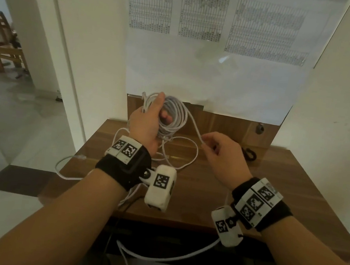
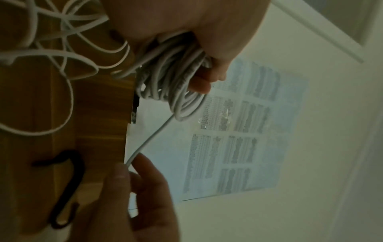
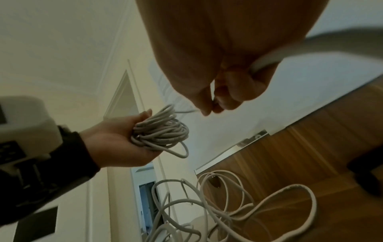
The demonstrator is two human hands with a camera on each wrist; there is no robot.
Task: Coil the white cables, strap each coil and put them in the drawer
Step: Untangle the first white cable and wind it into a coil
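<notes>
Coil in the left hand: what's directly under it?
Under the coil loose cable loops lie tangled on the wooden table. The left hand covers the table to the coil's left, so what lies there cannot be seen.

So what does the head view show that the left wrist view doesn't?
Only the head view shows both wrist bands, the wooden chair through the doorway, and cable hanging off the table's front edge. Only the left wrist view shows the black strap close up. Both show the left hand gripping the coil, the right hand pinching the loose strand, and the wall sheets.
</notes>
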